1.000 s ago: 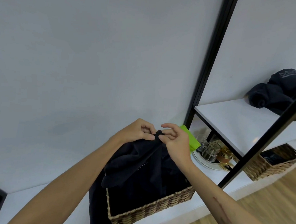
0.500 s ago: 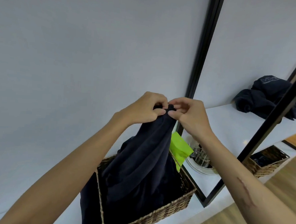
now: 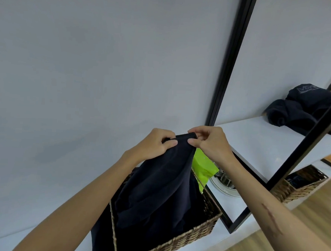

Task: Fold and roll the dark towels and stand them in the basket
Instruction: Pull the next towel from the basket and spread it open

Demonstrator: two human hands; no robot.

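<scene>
Pinching dark towel (top edge), left hand, right hand, above basket

A big plain wall fills most of the view. It is pale grey and smooth, with soft, even light on it. A tall black post runs up the wall. It is part of a black frame that holds a white shelf on the right. Another black bar slants across the front of that shelf. Under it is a lower white shelf, which runs along the bottom of the wall to the left. The floor at the bottom right is light brown wood.
</scene>
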